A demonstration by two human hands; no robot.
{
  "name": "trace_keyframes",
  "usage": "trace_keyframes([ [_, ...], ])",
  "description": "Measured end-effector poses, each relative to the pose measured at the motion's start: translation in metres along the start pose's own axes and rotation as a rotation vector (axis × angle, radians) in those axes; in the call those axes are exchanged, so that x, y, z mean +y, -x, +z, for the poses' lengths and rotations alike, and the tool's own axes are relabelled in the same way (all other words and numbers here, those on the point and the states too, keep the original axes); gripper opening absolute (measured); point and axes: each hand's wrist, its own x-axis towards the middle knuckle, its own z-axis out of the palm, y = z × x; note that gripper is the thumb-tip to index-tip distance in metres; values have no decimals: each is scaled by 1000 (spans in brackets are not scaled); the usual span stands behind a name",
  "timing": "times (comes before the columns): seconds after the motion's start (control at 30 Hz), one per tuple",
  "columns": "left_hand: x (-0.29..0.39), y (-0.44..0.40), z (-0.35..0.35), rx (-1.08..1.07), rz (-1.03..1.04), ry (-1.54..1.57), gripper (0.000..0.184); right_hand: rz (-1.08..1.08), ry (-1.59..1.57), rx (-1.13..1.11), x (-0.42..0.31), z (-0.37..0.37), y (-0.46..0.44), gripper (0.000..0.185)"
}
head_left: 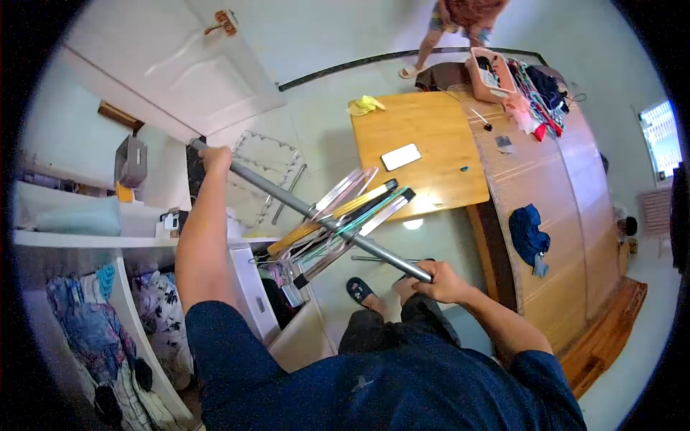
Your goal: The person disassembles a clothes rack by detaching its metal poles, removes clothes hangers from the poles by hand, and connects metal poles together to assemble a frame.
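A long grey metal rod runs diagonally in front of me, with several hangers of different colours hanging at its middle. My left hand is closed round the rod near its upper left end. Lower on the right, my right hand grips the other end of the rod. The hangers lie bunched together between my hands, touching neither of them. Beyond the rod is a wooden table with a white phone-like rectangle and a yellow cloth on it.
A bed with a woven mat is at the right, bearing dark blue cloth and a pink basket. A person stands at the back. Open shelves with clothes are at the left, near a white door.
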Motion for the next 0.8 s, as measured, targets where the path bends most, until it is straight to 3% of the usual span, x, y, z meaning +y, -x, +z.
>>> trace_keyframes([
  [0.07, -17, -2, 20, 216, 68, -46, 77, -25, 63, -59, 27, 2, -6, 28],
  [0.17, 10, 34, 2, 150, -12, -165, 75, -112, -103, -47, 25, 6, -7, 27],
  [0.2, 10, 34, 3, 146, -13, -165, 75, -60, -55, -85, 27, 3, -8, 26],
  [0.27, 9, 30, 4, 159, 0, -183, 72, -184, -33, -66, 31, 1, -12, 26],
  [0.4, 0, 28, 3, 154, 70, -140, 64, 6, -18, -106, 8, -4, -6, 21],
  [0.6, 11, 44, 2, 103, 65, -169, 63, -61, -43, -61, 4, -4, -6, 17],
  [0.8, -37, -45, 3, 137, 85, -426, 71, -157, -61, -93, 17, -10, -10, 22],
])
